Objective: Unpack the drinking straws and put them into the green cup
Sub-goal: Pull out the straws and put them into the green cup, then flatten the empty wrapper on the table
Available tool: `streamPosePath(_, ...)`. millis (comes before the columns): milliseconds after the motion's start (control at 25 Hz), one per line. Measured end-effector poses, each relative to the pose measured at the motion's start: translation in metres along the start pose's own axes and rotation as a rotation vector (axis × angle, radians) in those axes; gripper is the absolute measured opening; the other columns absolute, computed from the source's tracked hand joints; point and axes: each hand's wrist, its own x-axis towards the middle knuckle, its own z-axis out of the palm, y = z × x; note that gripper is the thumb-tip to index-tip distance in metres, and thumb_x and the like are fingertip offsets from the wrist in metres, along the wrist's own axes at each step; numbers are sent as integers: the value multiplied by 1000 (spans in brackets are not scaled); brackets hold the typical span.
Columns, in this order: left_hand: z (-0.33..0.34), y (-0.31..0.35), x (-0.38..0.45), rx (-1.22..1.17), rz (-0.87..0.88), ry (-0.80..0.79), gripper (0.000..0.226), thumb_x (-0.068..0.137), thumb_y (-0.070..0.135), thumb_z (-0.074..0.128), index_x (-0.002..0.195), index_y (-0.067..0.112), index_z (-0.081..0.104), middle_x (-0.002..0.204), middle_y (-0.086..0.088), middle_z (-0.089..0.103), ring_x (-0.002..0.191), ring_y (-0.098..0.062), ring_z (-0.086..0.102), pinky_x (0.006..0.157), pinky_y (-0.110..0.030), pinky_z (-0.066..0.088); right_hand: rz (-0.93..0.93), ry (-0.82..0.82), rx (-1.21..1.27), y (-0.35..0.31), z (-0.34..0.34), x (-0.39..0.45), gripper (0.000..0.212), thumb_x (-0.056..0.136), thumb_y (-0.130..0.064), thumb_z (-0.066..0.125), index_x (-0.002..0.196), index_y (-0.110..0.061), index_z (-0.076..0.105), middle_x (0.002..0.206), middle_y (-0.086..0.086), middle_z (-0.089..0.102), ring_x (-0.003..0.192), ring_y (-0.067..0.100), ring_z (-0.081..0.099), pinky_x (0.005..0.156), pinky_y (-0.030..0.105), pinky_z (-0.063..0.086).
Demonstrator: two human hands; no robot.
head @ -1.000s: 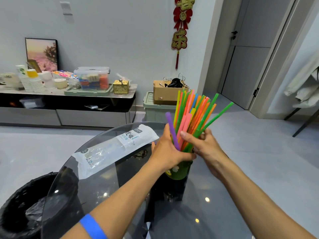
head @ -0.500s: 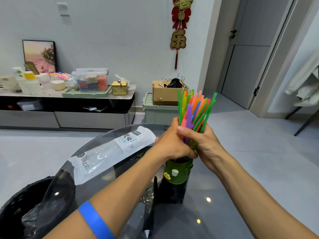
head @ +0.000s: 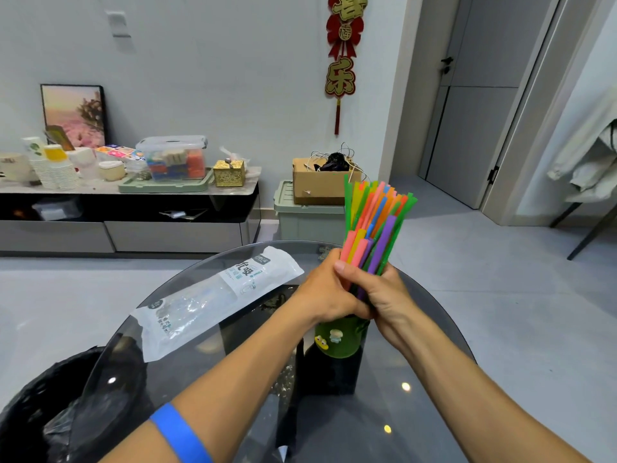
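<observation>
A bundle of coloured drinking straws (head: 375, 222) stands upright, its lower ends inside the green cup (head: 339, 340) on the round glass table (head: 427, 389). My left hand (head: 325, 290) and my right hand (head: 384, 292) wrap around the bundle from both sides just above the cup's rim, fingers curled round the straws. The cup has small cartoon stickers on its front. The empty clear straw bag (head: 213, 297) lies flat on the table to the left of my hands.
A black-lined waste bin (head: 36, 419) sits below the table's left edge. Behind are a low cabinet (head: 127, 225) crowded with cups and boxes, a green crate (head: 309, 218) with a cardboard box on it, and a door at right.
The fanned-out straws have been gathered into a tight upright bundle. Both hands have closed round it above the cup, and the bundle leans slightly less to the right.
</observation>
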Motion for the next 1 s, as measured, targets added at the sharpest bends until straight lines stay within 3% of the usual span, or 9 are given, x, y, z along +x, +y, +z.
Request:
streamPosePath(120, -3, -1, -8, -14, -18, -31, 99, 34, 33, 85, 124, 26, 44, 114, -4, 65, 105, -24, 65, 89, -46, 57, 34, -50, -78, 5, -5, -2, 61, 55, -29, 88, 111, -13, 71, 97, 8, 78, 90, 22, 74, 78, 32, 59)
streamPosePath(280, -26, -12, -38, 41, -77, -73, 131, 41, 45, 92, 148, 41, 17, 153, -1, 34, 138, -23, 37, 111, -45, 39, 210, -228, -261, 5, -35, -16, 80, 50, -45, 93, 122, -25, 63, 116, 1, 73, 105, 15, 69, 88, 36, 52)
streamPosePath(400, -57, -38, -68, 33, -92, -81, 128, 47, 41, 94, 150, 38, 19, 150, 5, 34, 139, -15, 32, 112, -36, 33, 432, -269, -529, 2, -50, -36, 95, 52, -45, 93, 133, -22, 50, 129, 2, 61, 114, 14, 60, 90, 32, 48)
streamPosePath(480, -80, -62, -85, 110, -99, 20, 107, 60, 37, 90, 148, 33, 28, 146, 8, 39, 137, -13, 35, 105, -28, 32, 478, -277, -743, -4, -54, -46, 68, 63, -36, 90, 119, -14, 58, 110, 2, 66, 98, 14, 63, 81, 28, 51)
streamPosePath(560, -98, -88, -95, 463, -159, 167, 90, 74, 43, 77, 148, 28, 29, 156, -1, 32, 142, -21, 29, 112, -36, 28, 495, -362, -952, -10, -51, -60, 26, 74, -30, 83, 84, -15, 64, 79, -1, 66, 72, 13, 60, 62, 25, 49)
streamPosePath(680, -113, -120, -109, 925, -330, 209, 73, 88, 59, 53, 147, 23, 31, 155, -8, 33, 142, -30, 31, 116, -52, 18, 498, -625, -1123, -4, -21, -85, 24, 81, -30, 75, 66, -20, 60, 70, 1, 62, 63, 15, 56, 56, 25, 46)
streamPosePath(840, -138, -116, -131, 786, -196, 263, 40, 89, 59, 46, 106, 29, 66, 106, -4, 71, 97, -25, 64, 71, -29, 45, 353, -631, -1036, 27, 38, -101, 22, 85, -30, 70, 71, -16, 60, 67, 4, 64, 53, 16, 58, 50, 24, 47)
streamPosePath(920, -148, -121, -142, 901, -204, 302, 48, 83, 58, 55, 122, 29, 57, 128, -7, 59, 118, -27, 53, 87, -36, 44, 392, -539, -838, 43, 73, -104, 20, 87, -29, 68, 81, -12, 60, 72, 8, 67, 48, 18, 59, 43, 26, 49)
streamPosePath(1000, -156, -127, -152, 897, -389, 213, 87, 73, 63, 66, 145, 26, 34, 149, -7, 40, 135, -30, 38, 108, -48, 35, 444, -426, -654, 56, 102, -108, 22, 86, -26, 68, 89, -6, 60, 76, 11, 68, 45, 20, 60, 41, 29, 53)
